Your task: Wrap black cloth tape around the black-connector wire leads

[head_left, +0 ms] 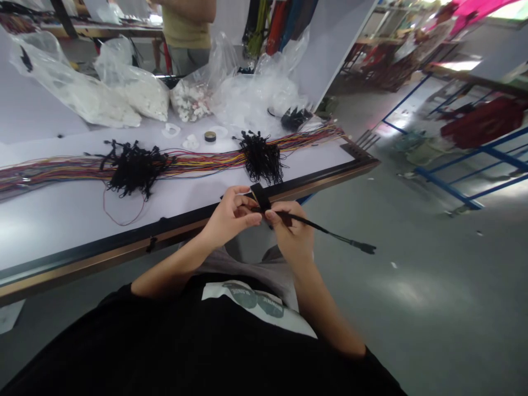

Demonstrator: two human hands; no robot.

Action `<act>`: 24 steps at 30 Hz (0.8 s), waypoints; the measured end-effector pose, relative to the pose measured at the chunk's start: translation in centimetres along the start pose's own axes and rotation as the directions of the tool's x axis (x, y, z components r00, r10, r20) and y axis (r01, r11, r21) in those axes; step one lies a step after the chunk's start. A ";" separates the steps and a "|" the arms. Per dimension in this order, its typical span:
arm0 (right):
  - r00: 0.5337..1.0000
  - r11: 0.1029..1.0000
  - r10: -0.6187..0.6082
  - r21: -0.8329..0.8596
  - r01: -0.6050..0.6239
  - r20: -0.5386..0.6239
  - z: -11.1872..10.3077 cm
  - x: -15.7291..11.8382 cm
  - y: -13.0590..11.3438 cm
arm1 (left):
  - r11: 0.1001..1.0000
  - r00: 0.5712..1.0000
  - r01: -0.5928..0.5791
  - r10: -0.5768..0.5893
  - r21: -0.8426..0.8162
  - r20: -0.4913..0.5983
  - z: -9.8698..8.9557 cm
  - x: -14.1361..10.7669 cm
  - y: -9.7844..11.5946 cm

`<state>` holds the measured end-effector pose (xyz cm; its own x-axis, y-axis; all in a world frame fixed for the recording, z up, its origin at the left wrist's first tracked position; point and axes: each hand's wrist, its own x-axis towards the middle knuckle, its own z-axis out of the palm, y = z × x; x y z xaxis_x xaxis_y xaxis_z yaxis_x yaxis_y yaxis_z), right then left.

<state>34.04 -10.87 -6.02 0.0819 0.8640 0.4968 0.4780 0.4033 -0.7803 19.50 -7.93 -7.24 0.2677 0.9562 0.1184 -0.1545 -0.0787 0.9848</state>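
Just in front of the table's edge, both hands meet around a black cable. My right hand is closed on the cable, pinching it between thumb and fingers. Its free part runs out to the right and ends in a black connector. Between the hands, a roll of black tape stands upright against the cable. My left hand has its fingers bent around the roll's left side, the thumb near the cable's left end. That end is partly hidden by the fingers.
Long coloured wires lie along the white table, with black connector bundles on them. Another tape roll and bags of white parts sit behind. A person stands opposite. Blue-framed racks are at right.
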 end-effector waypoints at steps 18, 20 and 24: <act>0.937 0.824 0.350 0.467 -0.321 0.026 0.6 0.3 1.9 | 0.924 0.932 -0.296 0.224 0.241 0.285 -2.0 -1.2 0.7; 0.943 0.832 0.331 0.457 -0.313 0.043 0.3 0.5 1.8 | 0.890 0.881 -0.379 0.262 0.254 0.395 -2.1 -1.1 0.6; 0.961 0.846 0.250 0.456 -0.278 0.121 0.1 0.5 1.2 | 0.890 0.943 -0.311 0.244 0.333 0.227 -0.9 -0.3 0.2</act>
<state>34.61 -9.92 -6.73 0.0921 0.9674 0.2358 -0.0171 0.2383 -0.9710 18.55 -7.98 -7.22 0.4309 0.8182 0.3807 0.0957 -0.4609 0.8823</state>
